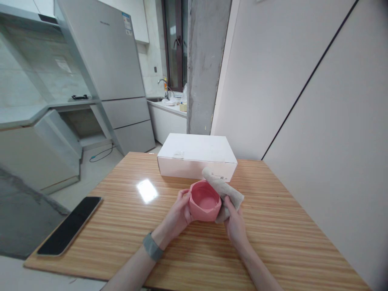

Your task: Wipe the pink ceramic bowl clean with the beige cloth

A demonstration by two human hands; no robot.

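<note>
A pink bowl [205, 198] with a faceted outside is held tilted toward me above the table, its hollow inside showing. My left hand [178, 212] grips its left side, thumb near the rim and the other fingers partly hidden behind and under it. In my right hand [235, 220] is a folded light grey cloth [226, 190], pinched between thumb and fingers. The cloth lies against the right side of the bowl, and one end sticks up past the rim. Some fingers of the right hand are hidden by the cloth.
A white box [197, 147] stands at the back of the wooden table [273, 234], just beyond the bowl. At the left edge lies a dark phone [71, 226]. A pale wall [318, 133] borders the table's right side. Behind are a fridge [121, 60] and a sink counter.
</note>
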